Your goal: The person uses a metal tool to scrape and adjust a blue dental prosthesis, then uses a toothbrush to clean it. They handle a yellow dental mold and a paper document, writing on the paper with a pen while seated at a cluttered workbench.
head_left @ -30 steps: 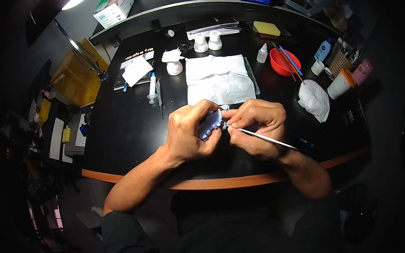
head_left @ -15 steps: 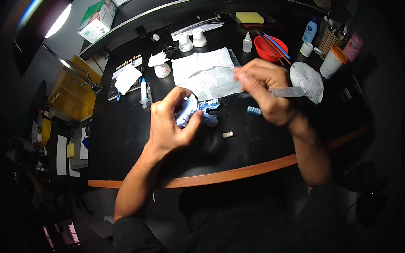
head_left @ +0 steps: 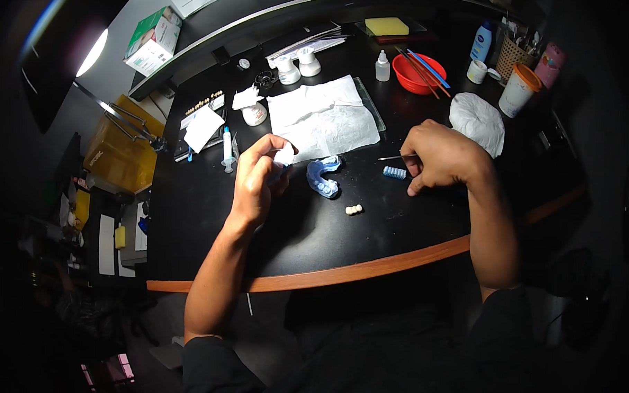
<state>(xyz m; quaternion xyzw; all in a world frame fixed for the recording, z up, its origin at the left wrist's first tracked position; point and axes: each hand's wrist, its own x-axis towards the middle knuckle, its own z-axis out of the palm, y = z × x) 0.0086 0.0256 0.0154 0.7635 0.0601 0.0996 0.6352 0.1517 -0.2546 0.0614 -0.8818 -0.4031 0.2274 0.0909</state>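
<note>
My left hand [head_left: 252,184] is closed around a pale tooth model [head_left: 285,154], most of it hidden by the fingers. A horseshoe-shaped blue dental model [head_left: 323,179] lies on the table just right of that hand. My right hand [head_left: 446,158] is low over the table, fingers bent around a slim hand tool [head_left: 391,157] whose thin metal end sticks out to the left. Its handle is hidden under the hand. Beside the right fingertips lies a small ridged blue block [head_left: 394,172]. A short row of cream-coloured false teeth [head_left: 354,210] rests nearer the front edge.
White tissue [head_left: 324,120] is spread over a glass plate behind the hands. Beyond stand a red bowl [head_left: 419,74] with sticks, a dropper bottle [head_left: 382,67] and white jars [head_left: 288,71]. Crumpled white cloth [head_left: 478,122] lies behind my right hand; a syringe [head_left: 227,150] lies left.
My right hand has come down and to the right with the tool, from raised near the model to beside the blue block. My left hand has turned, hiding more of the tooth model.
</note>
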